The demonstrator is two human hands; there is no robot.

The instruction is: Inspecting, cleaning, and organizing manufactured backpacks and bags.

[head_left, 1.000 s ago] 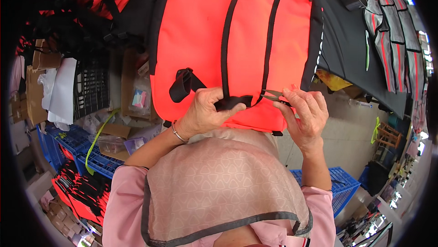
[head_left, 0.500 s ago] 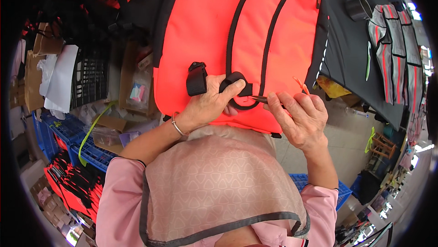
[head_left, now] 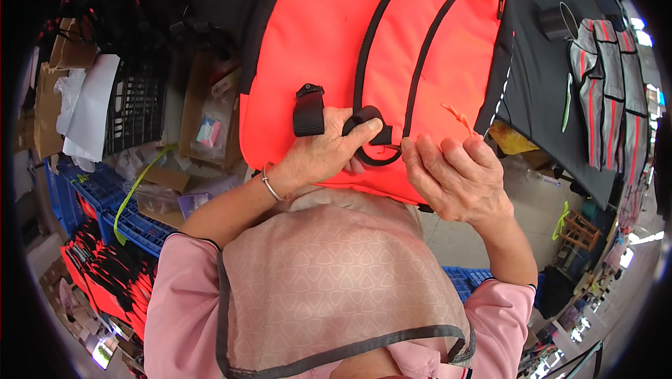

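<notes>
A bright orange-red bag (head_left: 308, 43) with black piping lies in front of me, its lower edge against my apron. My left hand (head_left: 318, 144) is closed on a black webbing strap (head_left: 362, 121) near the bag's bottom edge, thumb pressed on top. Just left of it a second short black strap with a buckle (head_left: 308, 114) stands up from the bag. My right hand (head_left: 458, 176) is closed around a slim pointed metal tool (head_left: 393, 146), whose tip meets the held strap; the fingers hide most of it. An orange cord (head_left: 458, 116) sticks out above that hand.
Dark cloth covers the table (head_left: 539, 92), with a dark metal cup (head_left: 558, 22) and grey pouches with orange stripes (head_left: 595, 99) at right. Cardboard boxes (head_left: 210, 113), a black crate (head_left: 136, 102) and blue crates (head_left: 143, 228) stand at left.
The bag has shifted slightly right and down in view. My right hand has drawn closer to the left, and less of the tool shows. Both hands keep their hold.
</notes>
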